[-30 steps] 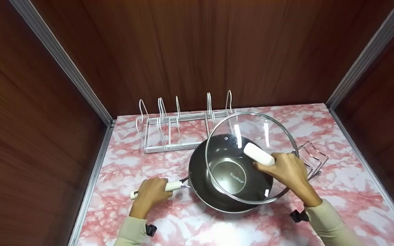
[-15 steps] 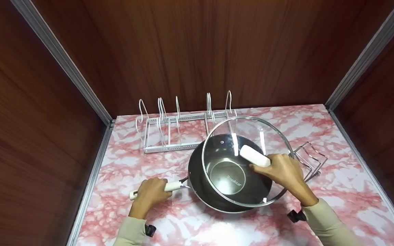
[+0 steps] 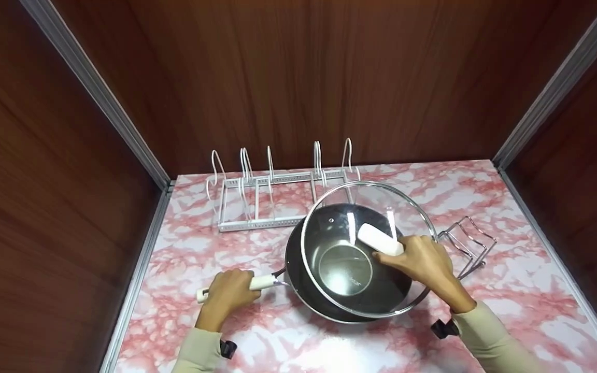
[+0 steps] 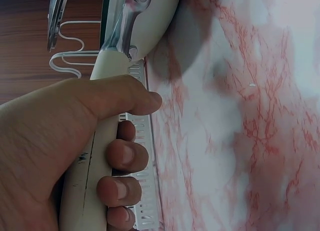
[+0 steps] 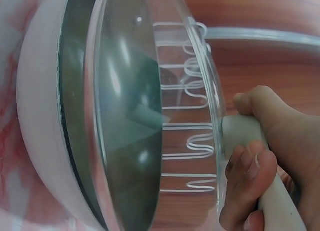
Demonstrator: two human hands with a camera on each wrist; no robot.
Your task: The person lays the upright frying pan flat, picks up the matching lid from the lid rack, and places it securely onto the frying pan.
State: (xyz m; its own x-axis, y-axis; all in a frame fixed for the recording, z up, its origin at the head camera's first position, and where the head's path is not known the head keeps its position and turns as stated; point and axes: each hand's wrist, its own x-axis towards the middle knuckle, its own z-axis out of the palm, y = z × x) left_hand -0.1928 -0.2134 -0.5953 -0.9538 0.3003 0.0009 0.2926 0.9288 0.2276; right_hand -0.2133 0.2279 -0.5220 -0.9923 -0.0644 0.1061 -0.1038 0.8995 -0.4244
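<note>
My left hand (image 3: pixel 231 294) grips the cream handle (image 4: pixel 90 156) of a dark-lined pan (image 3: pixel 298 280), fingers curled round it and thumb along the top. The pan is white outside, as the right wrist view shows. My right hand (image 3: pixel 425 261) holds a clear glass lid (image 3: pixel 381 194) by its white handle (image 3: pixel 380 239). The lid hangs over the pan, offset to the right and back, its metal rim apart from the pan's rim in the right wrist view. Much of the pan's inside shows through the glass.
Behind the pan, to the left, a white wire rack (image 3: pixel 257 224) with upright loops stands near the wooden back wall (image 3: pixel 278 77). A small metal wire rack (image 3: pixel 477 241) lies at the right. Wooden side walls border the red-and-white marbled table (image 3: pixel 526 290).
My right hand has brought the lid left and slightly toward me, further over the pan. The left hand and the pan stay in place.
</note>
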